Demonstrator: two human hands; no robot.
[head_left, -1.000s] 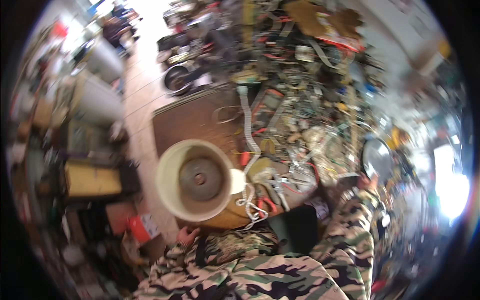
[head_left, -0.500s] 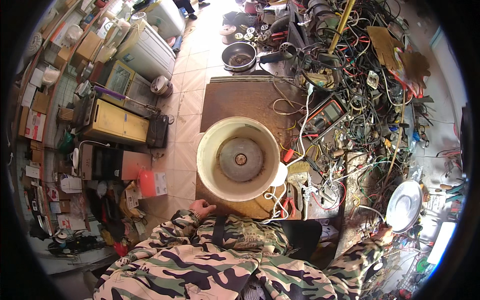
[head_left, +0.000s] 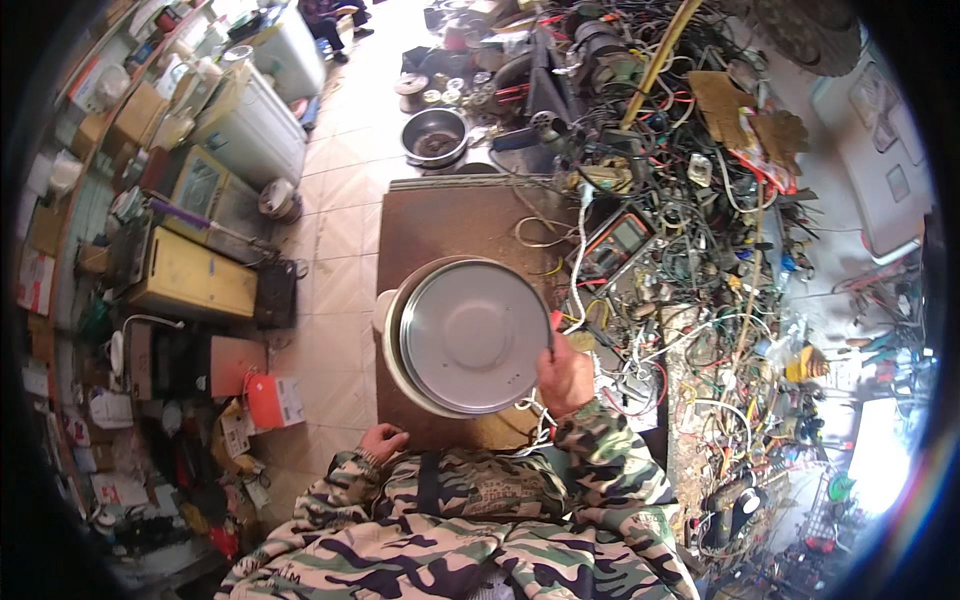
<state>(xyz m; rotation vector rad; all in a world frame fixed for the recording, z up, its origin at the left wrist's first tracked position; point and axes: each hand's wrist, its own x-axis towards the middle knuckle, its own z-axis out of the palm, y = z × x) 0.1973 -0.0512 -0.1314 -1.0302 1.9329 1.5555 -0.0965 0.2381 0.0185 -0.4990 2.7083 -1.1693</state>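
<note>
My right hand [head_left: 566, 378] grips the right edge of a round silver metal lid [head_left: 475, 335], shallow, with ring-shaped ridges and a few tiny holes. The lid is above a cream cooker body [head_left: 392, 362] and covers most of its opening. Whether the two touch, I cannot tell. The cooker stands on a brown wooden tabletop [head_left: 440, 222], and its white side handle [head_left: 383, 310] points left. Near the table's front left corner, my left hand [head_left: 383, 441] rests with curled fingers, apparently holding nothing.
Right of the table lie a multimeter [head_left: 617, 247], a white cord [head_left: 582, 255] and a large tangle of wires [head_left: 690, 220]. Behind it is a dark pan [head_left: 435, 137]. A yellow cabinet [head_left: 195, 278] and packed shelves line the left side. Far off, a person's legs show.
My right hand has brought the metal lid from the far right over the cooker. The cooker's handle now points left instead of to the lower right. My left hand's fingers are more curled.
</note>
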